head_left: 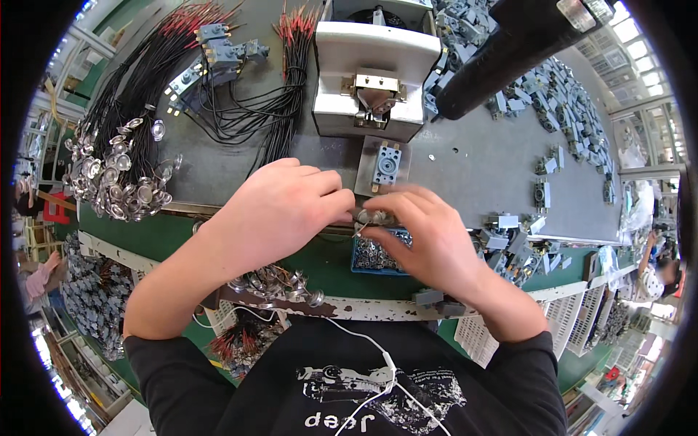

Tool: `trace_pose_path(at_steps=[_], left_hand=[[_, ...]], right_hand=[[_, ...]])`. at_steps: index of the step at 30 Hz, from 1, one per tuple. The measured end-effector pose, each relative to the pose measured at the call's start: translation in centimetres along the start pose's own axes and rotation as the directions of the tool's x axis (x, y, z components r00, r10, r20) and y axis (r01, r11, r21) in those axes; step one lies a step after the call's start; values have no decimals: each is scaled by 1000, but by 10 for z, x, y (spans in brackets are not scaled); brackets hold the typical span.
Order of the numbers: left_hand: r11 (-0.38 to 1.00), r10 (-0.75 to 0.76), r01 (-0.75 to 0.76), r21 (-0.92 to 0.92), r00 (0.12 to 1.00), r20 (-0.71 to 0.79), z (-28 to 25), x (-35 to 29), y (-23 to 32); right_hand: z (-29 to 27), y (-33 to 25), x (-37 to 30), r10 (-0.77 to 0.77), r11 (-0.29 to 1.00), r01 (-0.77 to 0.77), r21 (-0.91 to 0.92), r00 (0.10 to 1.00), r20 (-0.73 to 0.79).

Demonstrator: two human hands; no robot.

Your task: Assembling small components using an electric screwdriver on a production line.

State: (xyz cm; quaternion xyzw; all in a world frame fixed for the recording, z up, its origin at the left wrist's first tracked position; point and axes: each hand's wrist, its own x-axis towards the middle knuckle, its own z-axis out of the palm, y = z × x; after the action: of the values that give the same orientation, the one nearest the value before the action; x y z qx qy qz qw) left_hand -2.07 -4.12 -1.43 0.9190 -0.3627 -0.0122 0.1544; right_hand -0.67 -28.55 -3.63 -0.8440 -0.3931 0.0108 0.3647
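Note:
My left hand and my right hand meet just above the table's near edge. Between the thumb and fingers of the right sits a small shiny metal part, partly covered and too small to name. The left hand's fingers are closed at the part's left side; their tips are mostly hidden, so what they pinch cannot be made out. Just beyond the hands a grey-blue switch block with a round centre lies on a metal plate. Below them stands a blue tray of small metal hardware.
A white bench machine stands beyond the block, and a black tube slants in beside it. Bundles of black wires with metal caps lie left. Grey switch blocks heap at right; more metal caps lie nearer.

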Motion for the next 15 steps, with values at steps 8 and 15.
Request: trace_pose_path(at_steps=[8,15], left_hand=[[992,-89,80,-95,992,-89,-6,-15,5],[990,-84,105,-95,975,204,-24,2,0]], right_hand=[[-5,-17,8,309,811,-414,413,903,297],[6,-6,-3,-259,956,251,-154,965,-31]])
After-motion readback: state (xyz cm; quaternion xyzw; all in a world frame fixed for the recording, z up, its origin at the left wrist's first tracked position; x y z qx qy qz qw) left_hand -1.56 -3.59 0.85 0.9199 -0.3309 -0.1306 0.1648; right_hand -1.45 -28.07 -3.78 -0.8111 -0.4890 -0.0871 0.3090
